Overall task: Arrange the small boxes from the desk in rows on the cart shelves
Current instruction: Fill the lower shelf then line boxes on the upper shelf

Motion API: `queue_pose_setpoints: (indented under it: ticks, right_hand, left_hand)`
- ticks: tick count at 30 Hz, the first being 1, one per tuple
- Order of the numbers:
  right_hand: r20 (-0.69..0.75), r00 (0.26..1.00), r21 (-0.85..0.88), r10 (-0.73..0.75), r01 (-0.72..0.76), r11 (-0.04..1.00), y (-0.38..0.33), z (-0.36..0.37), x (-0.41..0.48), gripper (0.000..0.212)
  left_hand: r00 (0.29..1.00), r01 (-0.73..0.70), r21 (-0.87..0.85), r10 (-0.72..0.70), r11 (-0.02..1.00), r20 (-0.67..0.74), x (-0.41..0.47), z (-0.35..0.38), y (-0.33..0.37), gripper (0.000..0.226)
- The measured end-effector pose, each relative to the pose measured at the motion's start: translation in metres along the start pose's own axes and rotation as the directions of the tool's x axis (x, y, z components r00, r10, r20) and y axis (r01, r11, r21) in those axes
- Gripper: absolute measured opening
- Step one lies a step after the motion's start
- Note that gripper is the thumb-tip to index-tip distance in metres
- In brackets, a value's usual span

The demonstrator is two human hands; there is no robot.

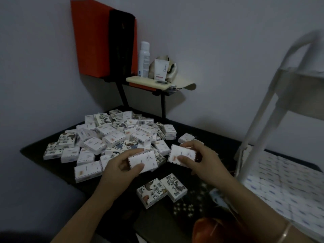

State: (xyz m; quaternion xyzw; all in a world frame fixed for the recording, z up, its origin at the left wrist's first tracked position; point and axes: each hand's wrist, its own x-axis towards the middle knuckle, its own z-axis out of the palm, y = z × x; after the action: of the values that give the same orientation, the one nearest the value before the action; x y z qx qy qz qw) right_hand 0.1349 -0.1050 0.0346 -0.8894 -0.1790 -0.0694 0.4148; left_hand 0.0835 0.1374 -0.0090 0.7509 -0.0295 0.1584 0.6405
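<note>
**One box in each grip over the table's near side**

The left grip (121, 165) is closed round a small white box (142, 161): the thumb lies across its near edge, the fingers curl over its far edge, and its printed top faces up. Just to its right, the right grip (201, 160) pinches a second white box (182, 155), thumb on the top face and fingers bent round the far side. The two boxes sit close together but apart, both raised above the dark table (210, 134).

Across the table's left and middle lies a loose pile of small boxes (114, 137), some with plain white tops, others showing busy animal prints, many tilted on one another. It reaches from the left edge towards the back edge. Near the front edge, below the held boxes, two patterned boxes (161, 192) lie side by side and touching. One lone box (186, 137) rests just behind the right grip's fingers.

At the table's back edge a small raised stand (163, 106) carries an orange bag (91, 41), a white spray can (144, 58), a white tube (161, 70) and a phone (149, 82) in a cream case.

Past the table's right edge stands the white cart (263, 120), blurred. Its lower shelf (238, 171) is packed with rows of white boxes (280, 181). A thin bracelet (284, 234) circles the right wrist.
</note>
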Motion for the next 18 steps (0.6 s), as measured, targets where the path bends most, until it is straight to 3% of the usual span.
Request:
queue_pose_setpoints:
  ticks: [8, 14, 18]
  right_hand:
    - [-0.121, 0.989, 0.127, -0.084, 0.099, 0.987, -0.047, -0.072, -0.041, 0.033]
    - [-0.214, 0.949, 0.067, -0.229, 0.249, 0.966, -0.088, -0.147, -0.079, 0.045]
    - [-0.275, 0.921, -0.042, -0.275, 0.274, 0.961, -0.095, -0.194, -0.095, 0.050]
  left_hand:
    - [0.972, -0.060, -0.039, 0.067, 0.997, 0.225, 0.016, 0.027, 0.085, 0.043]
    - [0.916, -0.286, -0.042, 0.286, 0.957, 0.283, 0.032, 0.060, 0.176, 0.042]
    - [0.819, -0.503, -0.074, 0.502, 0.861, 0.279, 0.047, 0.080, 0.252, 0.038]
